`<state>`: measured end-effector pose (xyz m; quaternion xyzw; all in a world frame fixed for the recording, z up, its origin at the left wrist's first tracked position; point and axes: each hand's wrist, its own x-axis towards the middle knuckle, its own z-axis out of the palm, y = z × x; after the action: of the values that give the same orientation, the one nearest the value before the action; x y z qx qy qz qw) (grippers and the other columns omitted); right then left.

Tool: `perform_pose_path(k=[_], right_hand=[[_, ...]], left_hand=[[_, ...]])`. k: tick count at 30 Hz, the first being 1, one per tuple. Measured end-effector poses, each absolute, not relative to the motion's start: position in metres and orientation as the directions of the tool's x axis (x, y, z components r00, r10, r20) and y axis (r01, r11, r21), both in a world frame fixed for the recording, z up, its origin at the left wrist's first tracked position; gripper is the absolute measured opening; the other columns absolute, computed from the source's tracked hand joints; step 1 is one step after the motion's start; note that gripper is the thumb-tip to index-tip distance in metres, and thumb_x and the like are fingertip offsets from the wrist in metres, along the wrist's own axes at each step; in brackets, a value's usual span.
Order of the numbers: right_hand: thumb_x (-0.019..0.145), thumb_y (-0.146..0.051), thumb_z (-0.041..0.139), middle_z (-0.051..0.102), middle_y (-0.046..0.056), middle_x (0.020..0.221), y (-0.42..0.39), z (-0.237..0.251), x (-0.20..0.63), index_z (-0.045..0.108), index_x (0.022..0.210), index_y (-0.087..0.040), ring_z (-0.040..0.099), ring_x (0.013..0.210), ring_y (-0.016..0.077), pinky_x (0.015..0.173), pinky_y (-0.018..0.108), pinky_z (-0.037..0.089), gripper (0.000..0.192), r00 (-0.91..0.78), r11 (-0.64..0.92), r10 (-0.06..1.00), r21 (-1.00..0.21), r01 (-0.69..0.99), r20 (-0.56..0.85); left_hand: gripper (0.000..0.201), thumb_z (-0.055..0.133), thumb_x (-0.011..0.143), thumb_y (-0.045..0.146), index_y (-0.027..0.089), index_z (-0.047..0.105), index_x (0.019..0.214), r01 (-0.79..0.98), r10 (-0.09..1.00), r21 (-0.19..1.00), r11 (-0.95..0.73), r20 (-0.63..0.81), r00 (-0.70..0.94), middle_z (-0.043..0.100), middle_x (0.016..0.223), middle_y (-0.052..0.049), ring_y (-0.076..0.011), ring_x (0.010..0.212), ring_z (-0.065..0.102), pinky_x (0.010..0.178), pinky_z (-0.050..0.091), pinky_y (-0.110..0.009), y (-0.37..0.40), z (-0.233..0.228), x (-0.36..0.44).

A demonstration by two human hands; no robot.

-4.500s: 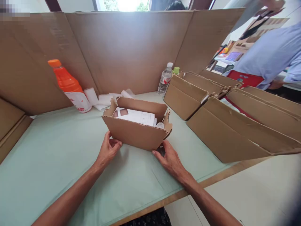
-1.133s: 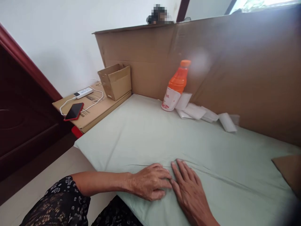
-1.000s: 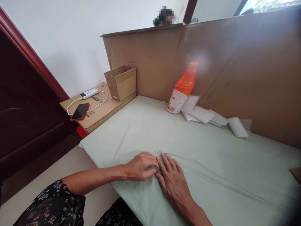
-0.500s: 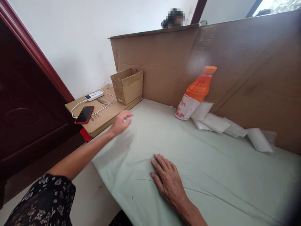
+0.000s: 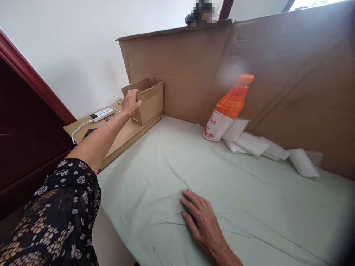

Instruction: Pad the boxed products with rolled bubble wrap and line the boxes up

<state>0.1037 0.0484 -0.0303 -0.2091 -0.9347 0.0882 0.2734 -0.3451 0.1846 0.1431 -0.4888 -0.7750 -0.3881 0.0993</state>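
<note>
At the near corner of a small open-topped cardboard box (image 5: 151, 101), my left hand (image 5: 131, 101) grips the rim, its fingertips reaching over the edge and the thumb against the side. The inside of the box is mostly hidden from this angle. My right hand (image 5: 201, 218) lies flat on the pale green cloth (image 5: 155, 184), fingers stretched out, holding nothing. Further back, an orange drink bottle (image 5: 229, 107) with a white label leans against the cardboard wall. Several translucent white packets (image 5: 252, 143) lie beside it.
The box stands on a flat cardboard carton (image 5: 116, 147) at the table's left. On that carton lie a white power bank (image 5: 102, 114) with a cable and a dark phone, largely covered by my forearm. A tall cardboard partition (image 5: 177, 70) bounds the back; a person's head (image 5: 203, 13) shows above it.
My left hand has moved forward and up from above the cloth to the box rim and taken hold of it. My right hand stays resting on the cloth. The view has shifted slightly.
</note>
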Motion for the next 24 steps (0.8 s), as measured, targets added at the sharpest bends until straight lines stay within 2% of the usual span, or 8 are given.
perform_pose_path(k=[4,10,15,21,24], right_hand=[[0.096,-0.021,0.051,0.071,0.012,0.128,0.049,-0.030,0.103,0.071,0.112,-0.019,0.066,0.121,0.0272,0.092,0.044,0.057,0.026,-0.750,0.893,0.445,-0.305,0.331,0.489],[0.094,-0.019,0.053,0.070,0.012,0.128,0.048,-0.032,0.105,0.071,0.111,-0.020,0.065,0.122,0.0273,0.096,0.044,0.055,0.025,-0.740,0.871,0.475,-0.373,0.319,0.476],[0.095,-0.020,0.054,0.070,0.012,0.129,0.047,-0.035,0.106,0.072,0.110,-0.021,0.065,0.122,0.0269,0.096,0.045,0.055,0.024,-0.711,0.839,0.522,-0.432,0.331,0.470],[0.094,-0.021,0.055,0.070,0.011,0.128,0.044,-0.037,0.105,0.072,0.109,-0.021,0.065,0.120,0.0273,0.096,0.045,0.055,0.023,-0.697,0.819,0.542,-0.482,0.312,0.470],[0.096,-0.026,0.054,0.064,0.012,0.138,0.045,-0.037,0.108,0.069,0.117,-0.022,0.064,0.122,0.0263,0.097,0.044,0.056,0.027,-0.570,0.716,0.676,-0.600,0.358,0.467]], left_hand=[[0.036,0.064,0.075,0.015,0.020,0.062,0.110,0.851,0.648,0.475,0.224,0.580,-0.494,0.059,0.119,-0.012,-0.0352,0.119,0.053,0.109,0.039,-0.051,0.184,0.148,-0.347],[0.010,0.064,0.072,0.019,0.019,0.057,0.079,0.863,0.688,0.453,0.223,0.554,-0.469,0.058,0.086,-0.006,-0.0243,0.088,0.054,0.087,0.043,-0.038,0.176,0.161,-0.333],[0.010,0.059,0.072,0.019,0.021,0.049,0.072,0.865,0.688,0.481,0.140,0.581,-0.434,0.051,0.073,0.001,-0.0174,0.075,0.048,0.075,0.040,-0.030,0.141,0.160,-0.303],[0.011,0.061,0.073,0.025,0.020,0.052,0.071,0.860,0.758,0.509,-0.018,0.569,-0.321,0.051,0.072,0.002,-0.0144,0.068,0.047,0.068,0.039,-0.028,0.079,0.140,-0.251],[0.013,0.061,0.077,0.030,0.020,0.054,0.074,0.775,0.813,0.620,-0.121,0.510,-0.282,0.051,0.071,0.003,-0.0138,0.066,0.048,0.062,0.039,-0.027,0.050,0.126,-0.219]])
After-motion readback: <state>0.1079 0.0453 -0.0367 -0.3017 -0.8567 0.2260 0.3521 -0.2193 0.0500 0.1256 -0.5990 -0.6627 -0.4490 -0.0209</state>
